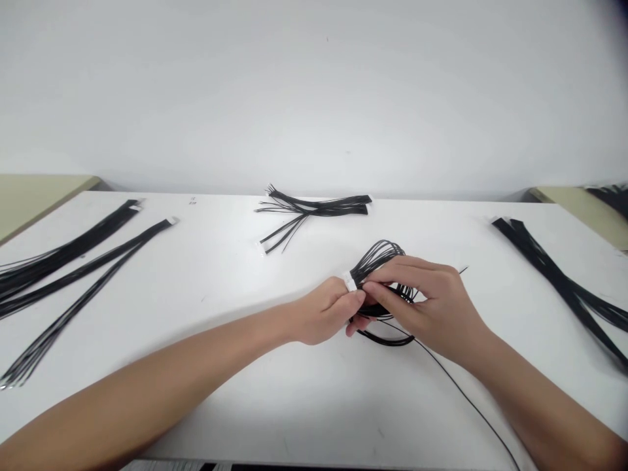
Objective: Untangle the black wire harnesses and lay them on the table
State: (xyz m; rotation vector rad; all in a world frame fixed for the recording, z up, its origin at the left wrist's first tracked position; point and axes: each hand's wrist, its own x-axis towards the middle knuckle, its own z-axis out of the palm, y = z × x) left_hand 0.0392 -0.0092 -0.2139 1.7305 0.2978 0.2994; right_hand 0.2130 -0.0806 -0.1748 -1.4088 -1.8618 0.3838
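Note:
Above the table, right of its middle, my left hand is closed round a wire harness, its thumb beside the white connector. Black wires loop out of that connector and curl back beneath my hands. My right hand is closed too, thumb and fingertips pinching at the wires right by the connector. What exactly lies between those fingertips is hidden. One loose black wire trails from the bundle toward the bottom right edge, and a short wire end sticks up behind my right hand.
A bundle of black wires with white connectors lies at the far middle of the white table. More black bundles rest at the left and right. A pale wall stands behind, with yellowish surfaces at both sides.

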